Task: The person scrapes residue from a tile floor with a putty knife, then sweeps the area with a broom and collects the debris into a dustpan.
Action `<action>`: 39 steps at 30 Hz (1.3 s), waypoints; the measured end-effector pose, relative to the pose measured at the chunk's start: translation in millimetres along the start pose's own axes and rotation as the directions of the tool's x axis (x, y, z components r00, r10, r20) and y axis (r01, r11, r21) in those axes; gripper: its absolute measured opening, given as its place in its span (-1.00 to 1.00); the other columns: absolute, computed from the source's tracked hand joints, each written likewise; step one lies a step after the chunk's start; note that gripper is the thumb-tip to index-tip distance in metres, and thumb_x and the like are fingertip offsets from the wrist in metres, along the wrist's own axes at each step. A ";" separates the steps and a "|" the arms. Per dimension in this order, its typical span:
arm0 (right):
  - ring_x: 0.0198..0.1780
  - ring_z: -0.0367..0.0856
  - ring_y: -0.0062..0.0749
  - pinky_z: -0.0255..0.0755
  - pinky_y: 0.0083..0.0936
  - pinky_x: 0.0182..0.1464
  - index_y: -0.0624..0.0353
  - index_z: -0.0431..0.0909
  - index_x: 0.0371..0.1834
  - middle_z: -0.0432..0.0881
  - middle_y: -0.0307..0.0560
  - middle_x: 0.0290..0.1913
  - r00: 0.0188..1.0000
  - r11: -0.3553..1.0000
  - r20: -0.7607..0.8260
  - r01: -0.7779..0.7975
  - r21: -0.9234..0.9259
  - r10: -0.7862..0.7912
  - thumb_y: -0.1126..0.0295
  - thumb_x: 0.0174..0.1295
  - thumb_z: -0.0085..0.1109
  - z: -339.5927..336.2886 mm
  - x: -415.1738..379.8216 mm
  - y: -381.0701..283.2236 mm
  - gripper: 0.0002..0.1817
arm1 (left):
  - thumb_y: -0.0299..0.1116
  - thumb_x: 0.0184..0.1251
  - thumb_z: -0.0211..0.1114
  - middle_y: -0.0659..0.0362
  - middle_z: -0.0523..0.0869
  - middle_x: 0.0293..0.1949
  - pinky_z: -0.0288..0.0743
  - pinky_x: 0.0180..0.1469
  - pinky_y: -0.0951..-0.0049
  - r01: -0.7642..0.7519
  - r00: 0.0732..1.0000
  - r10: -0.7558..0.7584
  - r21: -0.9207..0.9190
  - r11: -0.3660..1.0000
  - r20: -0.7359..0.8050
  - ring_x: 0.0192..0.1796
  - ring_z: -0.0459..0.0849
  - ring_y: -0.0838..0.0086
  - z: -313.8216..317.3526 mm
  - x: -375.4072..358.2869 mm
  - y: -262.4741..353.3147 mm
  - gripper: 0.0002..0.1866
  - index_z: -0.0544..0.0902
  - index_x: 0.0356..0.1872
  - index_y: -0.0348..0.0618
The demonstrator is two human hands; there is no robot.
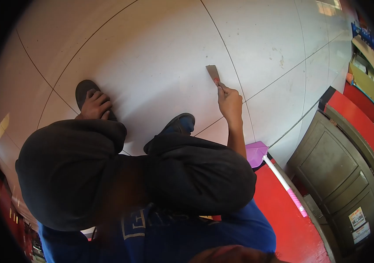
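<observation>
My right hand (230, 101) is closed round the handle of a scraper (213, 72). The scraper's flat metal blade points up and away, over or on the pale tiled floor (165, 57); contact cannot be made out. My left hand (95, 105) lies over the dark slipper (82, 91) on my left foot, its fingers slightly apart and nothing seen held in it. The other slipper (179, 124) shows beyond my right knee.
A purple dustpan (255, 153) with a white and pink handle lies at the lower right, beside a red surface (283, 210). Dark cabinet doors (334, 162) and stacked boards (368, 83) stand along the right side.
</observation>
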State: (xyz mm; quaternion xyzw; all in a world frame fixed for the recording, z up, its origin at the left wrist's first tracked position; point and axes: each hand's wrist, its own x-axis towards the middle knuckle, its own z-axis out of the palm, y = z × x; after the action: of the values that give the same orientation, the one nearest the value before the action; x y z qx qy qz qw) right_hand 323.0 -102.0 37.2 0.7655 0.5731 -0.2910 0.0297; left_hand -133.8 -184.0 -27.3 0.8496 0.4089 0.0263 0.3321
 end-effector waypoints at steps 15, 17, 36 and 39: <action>-0.24 0.68 0.18 0.54 -0.09 -0.12 -0.03 0.69 0.05 0.68 0.26 -0.32 0.996 0.997 0.057 -0.065 -0.047 0.067 0.18 0.35 0.06 16.3 -30.6 -44.2 -0.68 | -0.31 -0.11 0.33 0.07 0.55 0.00 0.20 0.20 -0.11 -0.004 1.000 0.004 0.037 0.999 0.000 0.13 0.47 0.16 10.7 -5.4 -9.5 -0.63 0.60 -0.17 -0.09; -0.29 0.70 0.12 0.57 -0.24 -0.17 -0.01 0.70 0.03 0.70 0.19 -0.33 0.999 0.991 0.053 0.006 -0.135 0.001 0.22 0.35 0.08 18.8 -32.3 -51.4 -0.70 | -0.30 -0.11 0.33 0.08 0.56 0.00 0.20 0.20 -0.11 -0.017 1.000 0.017 0.026 1.000 0.006 0.13 0.48 0.17 13.0 -5.9 -11.8 -0.63 0.61 -0.17 -0.08; -0.51 0.65 0.01 0.52 -0.11 -0.46 -0.20 0.63 0.11 0.62 0.08 -0.59 0.906 0.867 0.238 0.410 -0.284 -0.350 0.18 0.35 0.06 57.0 -30.1 -109.4 -0.69 | -0.22 -0.04 0.34 0.14 0.56 -0.08 0.19 0.19 -0.06 -0.077 0.997 0.076 0.062 0.995 0.022 0.11 0.47 0.21 8.3 -1.4 -12.7 -0.62 0.60 -0.13 -0.06; -0.52 0.66 -0.01 0.53 -0.14 -0.47 -0.25 0.64 0.11 0.63 0.03 -0.59 0.897 0.839 0.294 0.421 -0.344 -0.329 0.17 0.36 0.05 41.6 -38.2 -89.9 -0.70 | -0.22 0.00 0.34 0.15 0.56 -0.08 0.21 0.18 -0.05 -0.075 0.995 0.073 0.015 0.997 0.070 0.09 0.47 0.22 1.7 -0.4 -14.7 -0.65 0.61 -0.14 -0.06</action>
State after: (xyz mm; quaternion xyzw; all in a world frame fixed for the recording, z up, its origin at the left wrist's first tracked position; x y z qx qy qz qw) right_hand 218.8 -119.9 47.0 0.5775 0.7525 -0.2521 0.1917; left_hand -143.5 -178.7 -37.2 0.8675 0.3655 0.0054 0.3374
